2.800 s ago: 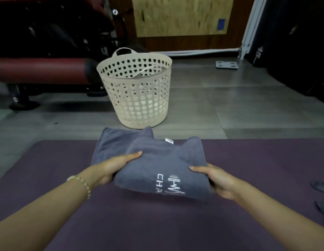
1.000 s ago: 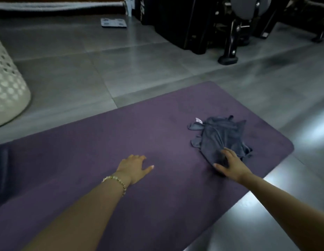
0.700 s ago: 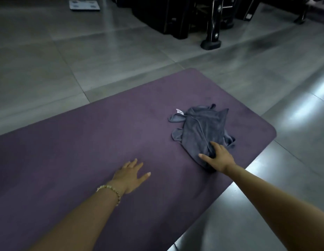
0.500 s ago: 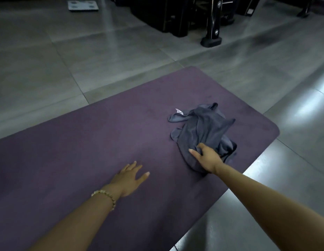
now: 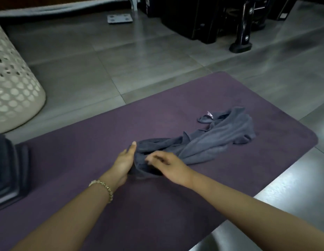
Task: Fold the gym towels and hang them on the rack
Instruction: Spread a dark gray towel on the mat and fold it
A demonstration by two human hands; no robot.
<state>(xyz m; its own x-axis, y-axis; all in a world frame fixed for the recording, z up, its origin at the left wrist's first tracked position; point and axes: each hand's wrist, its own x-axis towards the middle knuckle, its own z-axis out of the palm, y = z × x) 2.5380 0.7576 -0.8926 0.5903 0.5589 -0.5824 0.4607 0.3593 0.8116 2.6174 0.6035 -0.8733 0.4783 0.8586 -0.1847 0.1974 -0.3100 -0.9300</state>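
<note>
A gym floor of large grey tiles (image 5: 139,60), dimly lit, with a purple exercise mat (image 5: 175,205) laid across it at a slant. Dark gym equipment (image 5: 202,19) stands along the far side, and a small pale flat plate (image 5: 119,18) lies on the tiles near it. At the left edge stands a cream laundry basket (image 5: 12,87) with punched holes, on the floor just off the mat.

A crumpled towel (image 5: 211,142), dark grey, lies on the right half of the mat, stretched in a loose rope from the mat's rounded corner toward the middle. A small white tag (image 5: 210,114) shows at its far end.

Two bare arms reach in from below. The left grip (image 5: 125,160), with a beaded bracelet (image 5: 103,187) on the wrist, grasps the near bunched end of the towel, thumb up against the cloth and fingers hidden under it. The right grip (image 5: 168,163) rests on the same end, close beside the left. Its fingers are blurred, so I cannot tell whether it is clenched on the cloth.

A stack of folded towels (image 5: 5,169), also dark grey, sits on the mat at the far left, well apart from both.
</note>
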